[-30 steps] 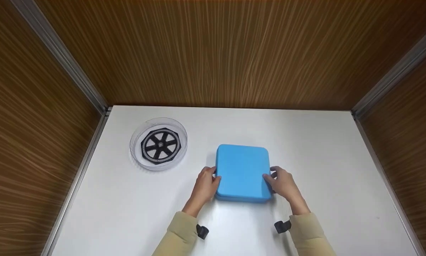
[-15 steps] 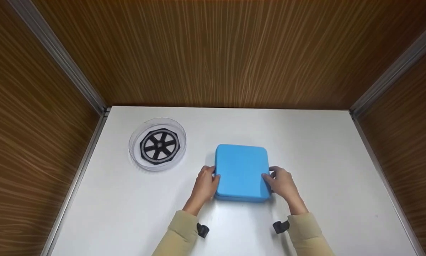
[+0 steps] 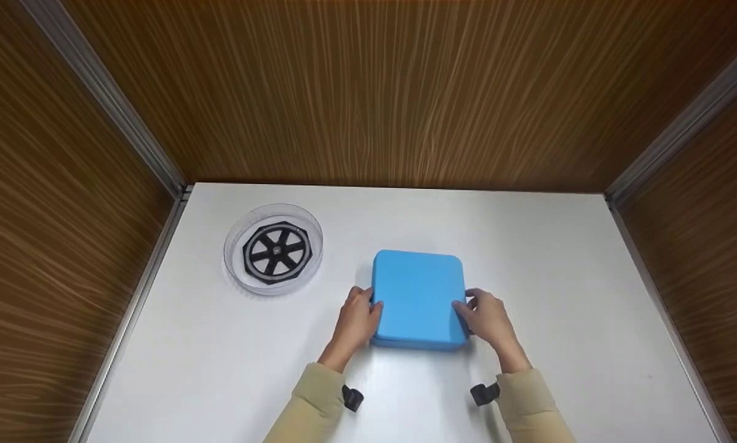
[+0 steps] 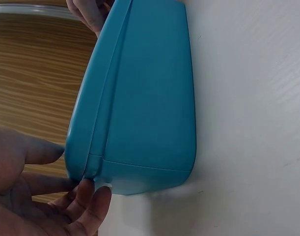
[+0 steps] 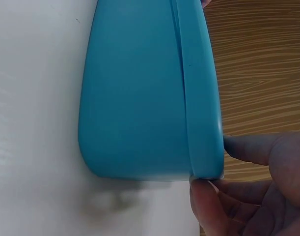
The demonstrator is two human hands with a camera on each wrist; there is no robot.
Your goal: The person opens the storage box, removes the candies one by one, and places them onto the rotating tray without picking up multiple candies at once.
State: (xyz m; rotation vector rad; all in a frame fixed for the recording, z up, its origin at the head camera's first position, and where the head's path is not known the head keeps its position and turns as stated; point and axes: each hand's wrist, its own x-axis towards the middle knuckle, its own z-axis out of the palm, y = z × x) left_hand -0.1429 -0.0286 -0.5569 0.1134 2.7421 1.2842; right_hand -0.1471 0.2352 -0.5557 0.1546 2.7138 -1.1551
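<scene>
A blue square box (image 3: pixel 418 295) with rounded corners and a fitted lid (image 5: pixel 204 93) sits flat on the white table. A seam runs round it below the lid, as both wrist views show. My left hand (image 3: pixel 354 319) holds the lid at the left side, thumb over its top edge and fingers curled at the seam. On the opposite side my right hand (image 3: pixel 489 317) pinches the lid's rim, its thumb (image 5: pixel 250 147) on top and a fingertip under the edge. What the box contains is hidden.
At the back left of the white table (image 3: pixel 565 277) stands a clear round dish (image 3: pixel 228 255) with a black spoked wheel-like piece (image 3: pixel 277 251) in it. Wood-grain panels (image 3: pixel 368 92) with grey metal edging enclose the table at the back and both sides.
</scene>
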